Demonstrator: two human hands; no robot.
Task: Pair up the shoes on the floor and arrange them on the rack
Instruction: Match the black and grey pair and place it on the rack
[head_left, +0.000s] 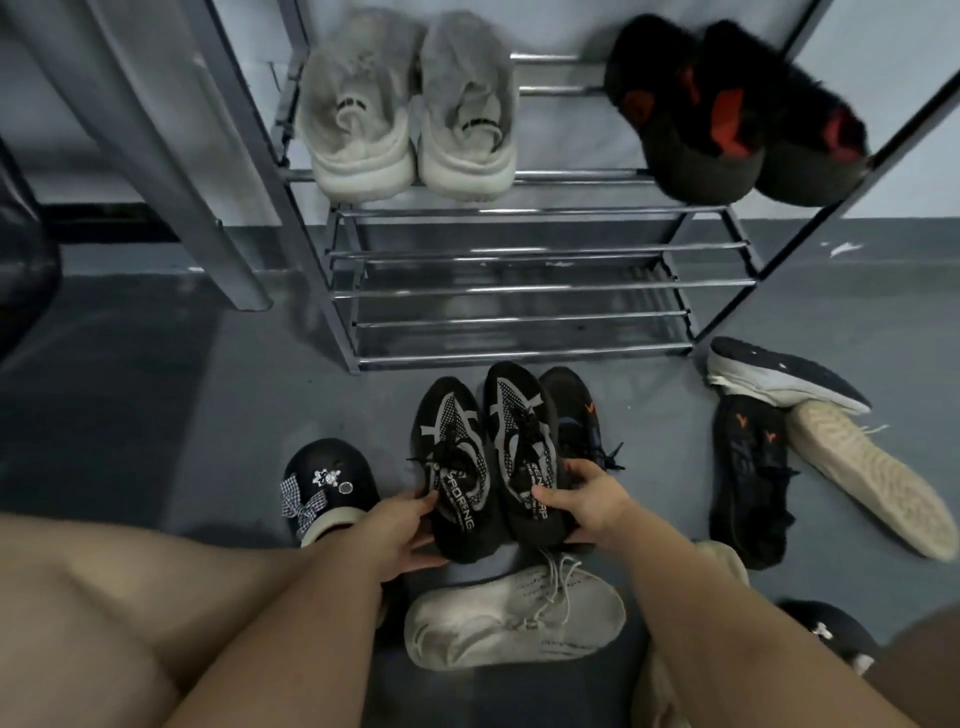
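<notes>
Two black sneakers (480, 457) with grey mesh panels, side by side; left hand (397, 530) grips one heel, right hand (582, 501) the other. Rack (519, 288) holds four shoes.

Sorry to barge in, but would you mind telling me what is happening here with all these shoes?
A person is pairing shoes for the metal rack. The left hand and right hand each grip one shoe of a black pair with grey markings, held side by side above the floor. A grey pair and a black-and-red pair already sit on an upper shelf. Several loose shoes lie on the floor.
</notes>
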